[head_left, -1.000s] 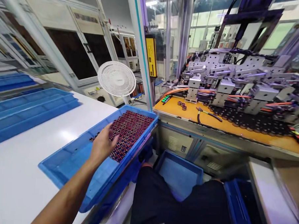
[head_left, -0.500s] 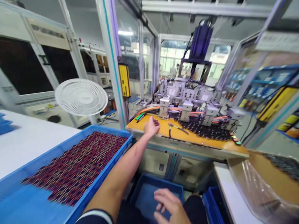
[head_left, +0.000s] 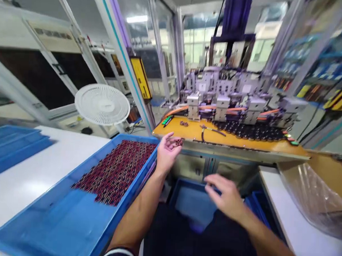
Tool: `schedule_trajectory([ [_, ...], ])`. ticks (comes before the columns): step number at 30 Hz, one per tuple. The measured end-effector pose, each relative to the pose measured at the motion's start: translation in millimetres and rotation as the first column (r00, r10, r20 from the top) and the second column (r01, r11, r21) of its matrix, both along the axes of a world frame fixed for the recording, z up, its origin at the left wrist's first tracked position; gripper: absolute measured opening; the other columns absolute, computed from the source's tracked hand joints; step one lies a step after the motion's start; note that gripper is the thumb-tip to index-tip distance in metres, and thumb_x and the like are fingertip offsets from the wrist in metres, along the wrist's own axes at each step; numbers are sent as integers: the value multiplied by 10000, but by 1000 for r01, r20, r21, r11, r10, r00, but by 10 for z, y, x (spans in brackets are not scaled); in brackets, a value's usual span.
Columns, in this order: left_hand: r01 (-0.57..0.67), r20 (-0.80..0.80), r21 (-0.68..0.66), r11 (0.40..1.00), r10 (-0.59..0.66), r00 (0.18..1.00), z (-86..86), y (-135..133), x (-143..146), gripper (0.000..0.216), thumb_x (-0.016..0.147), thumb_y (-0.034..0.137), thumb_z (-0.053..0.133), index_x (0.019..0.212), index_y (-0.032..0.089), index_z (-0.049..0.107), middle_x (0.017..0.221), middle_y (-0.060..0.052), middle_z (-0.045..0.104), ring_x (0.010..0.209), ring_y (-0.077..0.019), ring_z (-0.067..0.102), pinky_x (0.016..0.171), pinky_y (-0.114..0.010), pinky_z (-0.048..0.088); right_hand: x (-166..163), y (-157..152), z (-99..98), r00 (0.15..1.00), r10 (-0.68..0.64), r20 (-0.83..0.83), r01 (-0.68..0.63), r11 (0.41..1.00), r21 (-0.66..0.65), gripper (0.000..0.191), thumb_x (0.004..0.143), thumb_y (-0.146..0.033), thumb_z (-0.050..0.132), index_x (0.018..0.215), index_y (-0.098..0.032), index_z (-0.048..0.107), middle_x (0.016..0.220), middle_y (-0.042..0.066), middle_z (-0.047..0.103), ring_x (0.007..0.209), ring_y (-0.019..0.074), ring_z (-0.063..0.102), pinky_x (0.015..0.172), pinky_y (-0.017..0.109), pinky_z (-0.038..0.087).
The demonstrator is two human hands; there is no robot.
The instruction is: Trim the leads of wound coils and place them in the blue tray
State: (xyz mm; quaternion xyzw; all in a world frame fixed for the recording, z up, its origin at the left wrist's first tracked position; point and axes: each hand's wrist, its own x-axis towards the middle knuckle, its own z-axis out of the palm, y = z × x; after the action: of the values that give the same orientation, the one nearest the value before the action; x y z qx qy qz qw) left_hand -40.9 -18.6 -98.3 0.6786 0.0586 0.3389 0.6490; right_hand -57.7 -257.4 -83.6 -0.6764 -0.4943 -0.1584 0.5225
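Note:
My left hand (head_left: 167, 152) is raised by the front edge of the orange worktop (head_left: 187, 132), palm partly up and fingers curled around several small dark-red ring-like parts (head_left: 178, 142). A small cluster of similar parts (head_left: 184, 123) lies on the worktop just beyond it. My right hand (head_left: 225, 192) hovers over the blue bin (head_left: 196, 200) at my lap, a little blurred. Its fingers are stretched forward with the thumb apart, and I see nothing held. To the left, a long blue tray (head_left: 68, 214) holds rows of red and black small parts (head_left: 121, 169).
Pliers (head_left: 209, 131) and a row of black round parts (head_left: 250, 130) lie on the worktop before the machine fixtures (head_left: 223, 107). A white fan cover (head_left: 102, 104) stands behind the tray. At right is a plastic-lined carton (head_left: 307, 186); stacked blue trays (head_left: 14, 144) sit far left.
My left hand has drawn back from the worktop with small parts in it, leaving a cluster there. My right hand has moved forward and right. The view has shifted.

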Motion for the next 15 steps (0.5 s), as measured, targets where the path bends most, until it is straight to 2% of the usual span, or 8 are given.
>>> schedule_trajectory([
  [2, 89, 84, -32, 995, -86, 993, -44, -185, -326, 666, 688, 241, 761, 1269, 143, 450, 1112, -108, 654, 973, -141, 671, 890, -285, 558, 32, -34, 5, 999, -3, -45, 3, 1000, -18, 382, 834, -254, 694, 1214, -220, 667, 1165, 121, 634, 905, 210, 656, 804, 356, 578],
  [4, 195, 230, 52, 980, -201, 952, -49, -371, -609, 602, 735, 113, 763, 1268, 176, 492, 1096, -82, 673, 971, -116, 675, 846, -229, 567, 52, -61, 46, 1000, -22, 17, 22, 1000, -16, 394, 868, -123, 640, 1256, -193, 629, 1232, 128, 608, 888, 168, 649, 842, 342, 567],
  [6, 184, 315, 208, 960, -245, 917, -39, -507, -833, 651, 743, -11, 728, 1316, 210, 512, 1123, -66, 672, 998, -111, 673, 862, -217, 568, 65, -80, 144, 983, -4, 186, 11, 999, -38, 507, 848, 1, 611, 1327, -158, 562, 1352, 154, 541, 978, 163, 645, 867, 321, 561],
  [8, 111, 352, 339, 934, -235, 906, -37, -572, -993, 739, 721, -82, 704, 1370, 208, 502, 1162, -78, 662, 1033, -128, 667, 896, -231, 568, 75, -84, 256, 939, 52, 341, -3, 990, -143, 571, 834, 34, 615, 1378, -96, 497, 1431, 191, 470, 1167, 214, 596, 931, 326, 544],
  [10, 54, 374, 411, 910, -223, 900, -48, -575, -1090, 790, 699, -114, 697, 1402, 173, 483, 1176, -103, 656, 1036, -144, 668, 906, -242, 571, 79, -82, 325, 903, 124, 411, -16, 966, -257, 469, 852, 1, 627, 1308, -55, 533, 1299, 179, 578, 1140, 217, 604, 918, 320, 530],
  [12, 32, 377, 432, 901, -213, 902, -61, -547, -1134, 807, 688, -122, 699, 1413, 149, 469, 1167, -114, 657, 1017, -145, 672, 902, -244, 575, 70, -91, 322, 896, 209, 392, -72, 939, -335, 292, 878, -28, 620, 1167, -60, 597, 998, 109, 664, 901, 162, 627, 787, 293, 512],
  [13, 27, 375, 426, 904, -203, 905, -67, -531, -1142, 803, 686, -117, 704, 1408, 145, 471, 1158, -114, 659, 1006, -141, 673, 899, -241, 575, 57, -103, 299, 899, 254, 356, -117, 924, -363, 226, 889, -34, 609, 1112, -70, 613, 859, 69, 638, 773, 133, 587, 707, 280, 482],
  [15, 32, 367, 397, 917, -191, 911, -74, -508, -1137, 785, 688, -94, 722, 1394, 151, 480, 1135, -107, 664, 989, -131, 673, 884, -231, 577, 9, -143, 241, 907, 318, 277, -190, 895, -404, 203, 907, -40, 586, 1103, -81, 618, 738, 30, 563, 658, 107, 498, 617, 265, 419],
])
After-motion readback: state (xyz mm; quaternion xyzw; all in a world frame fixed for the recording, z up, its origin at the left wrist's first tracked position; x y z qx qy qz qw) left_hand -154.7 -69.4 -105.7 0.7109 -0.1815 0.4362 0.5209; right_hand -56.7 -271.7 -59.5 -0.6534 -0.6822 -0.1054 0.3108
